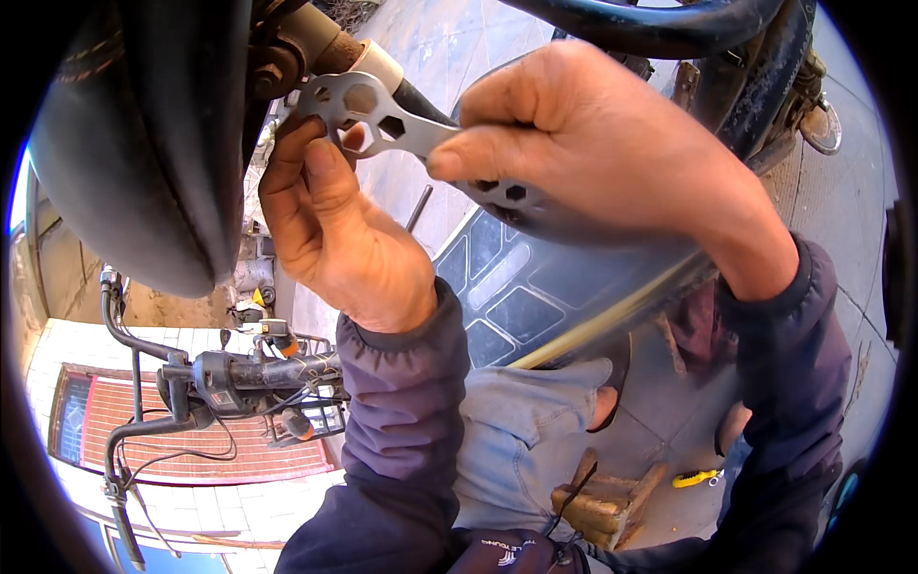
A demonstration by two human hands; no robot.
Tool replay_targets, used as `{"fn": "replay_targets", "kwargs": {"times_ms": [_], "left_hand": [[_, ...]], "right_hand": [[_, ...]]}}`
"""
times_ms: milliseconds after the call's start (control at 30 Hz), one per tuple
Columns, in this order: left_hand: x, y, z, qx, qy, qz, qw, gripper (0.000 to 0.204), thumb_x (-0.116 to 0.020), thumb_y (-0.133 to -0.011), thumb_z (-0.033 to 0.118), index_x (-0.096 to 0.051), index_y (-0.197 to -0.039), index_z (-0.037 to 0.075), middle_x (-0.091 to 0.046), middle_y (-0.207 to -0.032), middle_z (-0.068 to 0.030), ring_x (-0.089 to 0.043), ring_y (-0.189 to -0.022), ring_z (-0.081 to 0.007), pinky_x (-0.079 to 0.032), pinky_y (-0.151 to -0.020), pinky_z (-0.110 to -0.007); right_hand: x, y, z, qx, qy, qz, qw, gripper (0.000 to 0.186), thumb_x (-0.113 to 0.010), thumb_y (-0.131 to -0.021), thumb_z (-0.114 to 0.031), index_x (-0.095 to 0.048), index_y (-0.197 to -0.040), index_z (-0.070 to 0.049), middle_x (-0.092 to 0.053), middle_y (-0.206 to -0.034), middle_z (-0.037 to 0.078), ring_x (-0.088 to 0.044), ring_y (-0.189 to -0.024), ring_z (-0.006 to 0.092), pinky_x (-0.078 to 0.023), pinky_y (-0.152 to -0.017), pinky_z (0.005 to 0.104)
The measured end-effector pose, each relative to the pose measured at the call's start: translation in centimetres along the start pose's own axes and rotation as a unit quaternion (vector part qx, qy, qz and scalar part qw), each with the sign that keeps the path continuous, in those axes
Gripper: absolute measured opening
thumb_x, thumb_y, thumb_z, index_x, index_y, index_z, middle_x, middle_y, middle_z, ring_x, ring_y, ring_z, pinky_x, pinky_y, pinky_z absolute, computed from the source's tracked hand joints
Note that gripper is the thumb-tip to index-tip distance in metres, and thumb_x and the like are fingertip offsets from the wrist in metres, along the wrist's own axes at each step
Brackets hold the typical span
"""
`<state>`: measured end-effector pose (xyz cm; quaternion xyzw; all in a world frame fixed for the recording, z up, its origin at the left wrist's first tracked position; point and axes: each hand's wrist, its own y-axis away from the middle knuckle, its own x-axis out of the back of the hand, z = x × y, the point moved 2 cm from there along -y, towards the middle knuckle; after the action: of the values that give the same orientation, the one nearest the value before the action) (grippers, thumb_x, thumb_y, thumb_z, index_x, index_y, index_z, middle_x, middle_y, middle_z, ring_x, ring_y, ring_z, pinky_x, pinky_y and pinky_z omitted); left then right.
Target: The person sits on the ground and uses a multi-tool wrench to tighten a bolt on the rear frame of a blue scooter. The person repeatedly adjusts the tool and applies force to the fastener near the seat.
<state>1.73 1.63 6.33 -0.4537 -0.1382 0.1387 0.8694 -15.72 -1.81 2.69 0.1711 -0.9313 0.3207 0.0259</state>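
My right hand (574, 143) is wrapped round the middle of a flat silver multi-hole wrench (406, 134). Its hexagon-holed head lies beside a rusty bolt (273, 78) and a pale tube (376, 65), at the edge of a black padded seat (143, 163). My left hand (344, 225) pinches the lower edge of that head between thumb and fingers, and skin shows through one of the holes. Whether a nut or bolt end sits behind the head, I cannot tell. The wrench's other end, below my right hand, is partly hidden and blurred.
A dark ridged footboard (535, 297) with a yellow edge lies beneath my hands. Black frame tubing (669, 24) crosses at the top. At lower left stands another bike's handlebar (182, 383). A wooden stool (598, 507) and a yellow-handled tool (696, 478) are on the floor.
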Motion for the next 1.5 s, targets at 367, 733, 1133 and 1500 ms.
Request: {"fn": "replay_targets", "kwargs": {"times_ms": [367, 733, 1133, 1500], "left_hand": [[1.4, -1.0, 0.1, 0.060, 0.046, 0.011, 0.997, 0.018, -0.063, -0.099, 0.017, -0.058, -0.108, 0.003, -0.064, -0.086, -0.0045, -0.062, -0.064, -0.0129, -0.045, -0.055, -0.024], [0.0, -1.0, 0.1, 0.041, 0.078, 0.011, 0.996, 0.016, -0.063, -0.099, 0.020, -0.059, -0.104, 0.005, -0.067, -0.085, -0.0071, -0.064, -0.064, -0.0163, -0.049, -0.057, -0.026], [-0.1, -2.2, 1.3, 0.107, 0.073, 0.024, 0.991, 0.016, -0.061, -0.100, 0.020, -0.062, -0.100, 0.004, -0.067, -0.073, -0.0071, -0.061, -0.058, -0.0146, -0.044, -0.049, -0.024], [0.3, -2.6, 1.5, 0.126, 0.022, -0.017, 0.992, 0.022, -0.059, -0.101, 0.023, -0.063, -0.093, 0.004, -0.066, -0.069, -0.0062, -0.060, -0.056, -0.0145, -0.042, -0.048, -0.024]], "right_hand": [[-2.5, -1.0, -0.8, 0.139, 0.177, 0.209, 0.952, 0.030, -0.069, -0.083, -0.027, -0.070, -0.074, 0.002, -0.061, -0.066, 0.023, -0.064, -0.065, 0.0393, -0.053, -0.062, 0.0435], [-2.9, -0.8, -1.8, 0.136, 0.168, 0.247, 0.945, 0.032, -0.069, -0.084, -0.032, -0.071, -0.076, -0.001, -0.062, -0.066, 0.021, -0.065, -0.064, 0.0376, -0.053, -0.061, 0.0429], [-3.8, -2.0, -1.8, 0.094, 0.119, 0.303, 0.941, 0.034, -0.069, -0.085, -0.037, -0.073, -0.077, -0.004, -0.063, -0.065, 0.019, -0.066, -0.063, 0.0358, -0.054, -0.059, 0.0423], [-2.9, -0.3, -1.0, 0.048, 0.037, 0.303, 0.951, 0.036, -0.068, -0.085, -0.041, -0.074, -0.078, -0.007, -0.064, -0.064, 0.018, -0.067, -0.062, 0.0341, -0.054, -0.058, 0.0417]]}}
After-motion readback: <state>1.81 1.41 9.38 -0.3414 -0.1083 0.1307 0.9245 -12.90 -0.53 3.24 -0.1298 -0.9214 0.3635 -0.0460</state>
